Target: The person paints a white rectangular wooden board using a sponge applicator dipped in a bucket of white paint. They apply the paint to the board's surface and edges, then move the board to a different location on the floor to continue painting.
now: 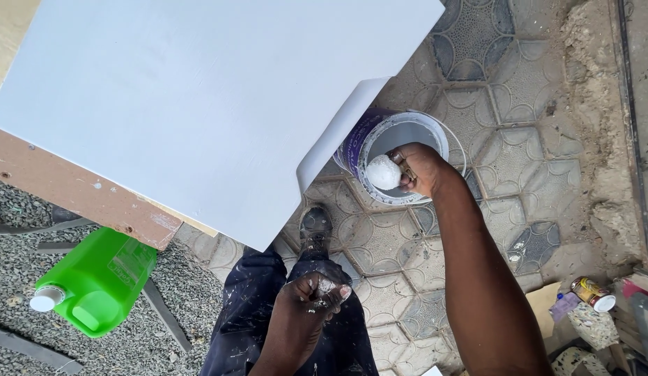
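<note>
Left to right. Green plastic jug [97, 278] with a white cap lies on its side on gravel, lower left, under the raw wooden edge of the board. Above it, a big white-painted panel [198, 104] fills the upper left and centre, tilted, its lower corner overhanging the paint bucket.

Left hand [311, 294]: forearm comes up from the bottom edge, held close over the paint-spattered dark trousers [254, 320]. Fingers curled into a loose fist, knuckles up, white paint smeared on the fingertips [336, 292]. Can't tell if anything is inside the fist, nothing sticks out. It touches no tool or container. A dark shoe [315, 228] shows just above it on the patterned paving.

Right hand [418, 167]: arm stretched long from the lower right, diagonal up to the bucket, wrist bent down into the opening. Fingers clamped tight around a white paint-soaked wad [384, 172], probably a sponge or rag, hard to say through the coating. The wad sits inside the rim, near the left inner wall.

Paint bucket [435, 129]: round, purple outside, white inside, wire handle lying against the right side, standing on the paving tiles just right of the panel's corner.

Far right, lower: a small tin [592, 292] on its side among clutter, well apart from both hands.
</note>
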